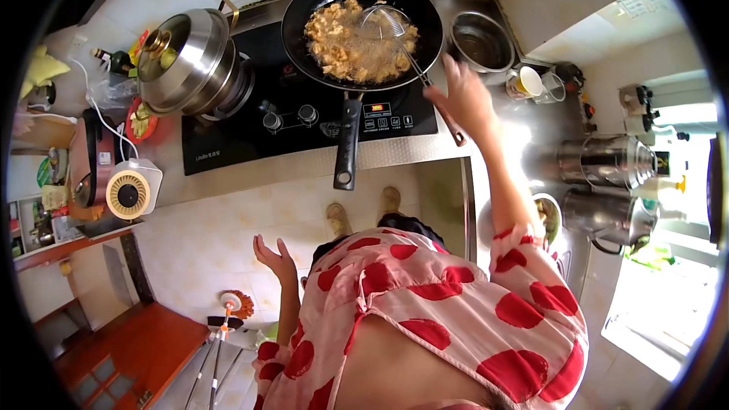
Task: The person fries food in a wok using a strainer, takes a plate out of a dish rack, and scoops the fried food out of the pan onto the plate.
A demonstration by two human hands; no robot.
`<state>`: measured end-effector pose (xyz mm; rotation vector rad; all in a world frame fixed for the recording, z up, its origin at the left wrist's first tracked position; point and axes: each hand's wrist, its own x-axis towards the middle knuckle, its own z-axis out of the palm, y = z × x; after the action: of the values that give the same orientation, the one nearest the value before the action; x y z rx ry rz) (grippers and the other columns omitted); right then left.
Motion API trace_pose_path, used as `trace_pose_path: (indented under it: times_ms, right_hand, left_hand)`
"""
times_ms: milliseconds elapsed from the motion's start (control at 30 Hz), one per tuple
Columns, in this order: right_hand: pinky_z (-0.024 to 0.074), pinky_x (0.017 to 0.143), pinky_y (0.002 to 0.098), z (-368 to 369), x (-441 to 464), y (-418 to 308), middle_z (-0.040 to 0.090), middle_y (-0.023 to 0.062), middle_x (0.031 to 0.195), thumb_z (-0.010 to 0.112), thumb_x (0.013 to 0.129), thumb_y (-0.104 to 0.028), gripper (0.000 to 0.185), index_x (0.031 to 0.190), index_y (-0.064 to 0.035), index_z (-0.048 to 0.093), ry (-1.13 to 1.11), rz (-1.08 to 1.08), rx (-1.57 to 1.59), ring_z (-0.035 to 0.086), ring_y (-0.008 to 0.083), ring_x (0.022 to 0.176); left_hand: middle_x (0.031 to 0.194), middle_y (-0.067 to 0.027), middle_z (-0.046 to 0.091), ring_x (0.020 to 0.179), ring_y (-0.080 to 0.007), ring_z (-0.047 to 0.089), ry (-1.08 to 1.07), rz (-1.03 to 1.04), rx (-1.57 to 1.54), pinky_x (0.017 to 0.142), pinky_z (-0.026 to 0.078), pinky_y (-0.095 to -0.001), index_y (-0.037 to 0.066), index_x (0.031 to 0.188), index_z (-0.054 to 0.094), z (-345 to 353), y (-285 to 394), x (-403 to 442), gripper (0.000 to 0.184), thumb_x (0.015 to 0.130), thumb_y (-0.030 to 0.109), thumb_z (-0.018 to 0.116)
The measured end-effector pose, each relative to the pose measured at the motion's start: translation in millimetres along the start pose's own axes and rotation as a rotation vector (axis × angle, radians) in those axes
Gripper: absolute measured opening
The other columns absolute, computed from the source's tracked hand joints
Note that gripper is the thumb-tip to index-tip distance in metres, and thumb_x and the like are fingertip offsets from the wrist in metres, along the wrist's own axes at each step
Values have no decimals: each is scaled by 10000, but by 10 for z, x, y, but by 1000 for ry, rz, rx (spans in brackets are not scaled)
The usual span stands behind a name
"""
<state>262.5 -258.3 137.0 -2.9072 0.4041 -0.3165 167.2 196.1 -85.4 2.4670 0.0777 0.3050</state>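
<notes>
Golden-brown pieces of food (342, 42) bubble in oil inside a black frying pan (299, 19) on the cooktop. A wire skimmer (385, 24) rests in the pan, its handle slanting out over the right rim. My right hand (465, 99) is raised beside that handle, fingers apart; the handle's reddish end shows below the hand, and whether they touch is unclear. The pan's black handle (348, 137) points toward me, with neither hand on it. Low on the left, my left hand (275, 260) hangs over the floor, fingers spread and holding nothing.
A lidded steel pot (194, 68) stands on the cooktop's left. Right of the pan are a metal bowl (481, 42), a cup (524, 83) and a glass mug (553, 87). Steel pots (607, 161) stand farther right. A small white fan (130, 192) is at the left.
</notes>
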Motion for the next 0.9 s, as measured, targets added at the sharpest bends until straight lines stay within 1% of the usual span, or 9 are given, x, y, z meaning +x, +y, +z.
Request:
trace_pose_path:
  times_ms: [200,300,433,500,533,600,767,867,900]
  right_hand:
    - [467,748,438,507,-468,-241,533,202,982,489,823,-90,396,1198,-33,375,-92,261,-153,564,367,882]
    - [448,763,440,312,-592,-344,560,186,996,519,801,-89,358,1147,-79,428,58,163,138,555,366,900]
    - [480,626,293,115,-651,-575,630,84,859,534,808,-117,385,1182,-44,483,117,111,484,590,173,691]
    - [477,632,321,-122,-556,-935,619,146,788,553,792,-135,366,1146,-51,510,-299,476,682,612,240,642]
    - [477,632,321,-82,-531,-938,619,146,788,553,792,-135,366,1146,-51,510,-294,468,684,612,240,642]
    - [476,606,303,143,-396,-820,618,139,808,558,791,-149,382,1150,-31,503,-343,426,662,590,163,582]
    - [452,747,404,385,-227,-272,609,189,941,548,786,-113,312,1077,-5,516,145,121,422,567,351,907]
    - [441,745,453,362,-33,-41,596,224,909,516,800,-173,295,1047,-13,494,150,164,161,557,386,884]
    - [474,598,360,513,75,108,621,166,823,535,799,-141,315,1099,-53,495,171,150,25,601,333,746]
  left_hand:
    - [1275,-233,327,1172,-369,311,-31,76,-75,983,240,-450,-39,1226,352,-19,-807,115,486,821,150,544]
    - [1268,-233,335,1169,-370,314,-27,53,-118,980,244,-451,-34,1218,364,21,-973,138,479,817,150,549]
    - [1258,-235,347,1156,-379,330,-35,47,-130,969,257,-456,-23,1200,382,36,-1149,115,460,814,154,557]
    - [1255,-237,351,1152,-381,334,-24,61,-141,966,261,-457,-20,1197,385,58,-1170,84,457,813,155,559]
    - [1253,-237,354,1150,-381,337,-22,56,-136,965,263,-458,-17,1196,388,60,-1175,72,455,813,159,560]
    - [1251,-237,357,1149,-381,341,-8,48,-131,963,265,-459,-14,1194,391,56,-1180,33,454,813,163,562]
    - [1237,-242,370,1141,-382,349,62,-79,-105,953,278,-464,-17,1184,407,13,-1244,-178,447,817,185,564]
    - [1214,-245,391,1122,-383,368,95,-165,-71,934,301,-471,-19,1169,419,7,-1268,-328,437,815,187,572]
    - [1214,-245,391,1122,-383,368,102,-170,-66,934,301,-471,-19,1169,419,15,-1299,-366,437,815,187,572]
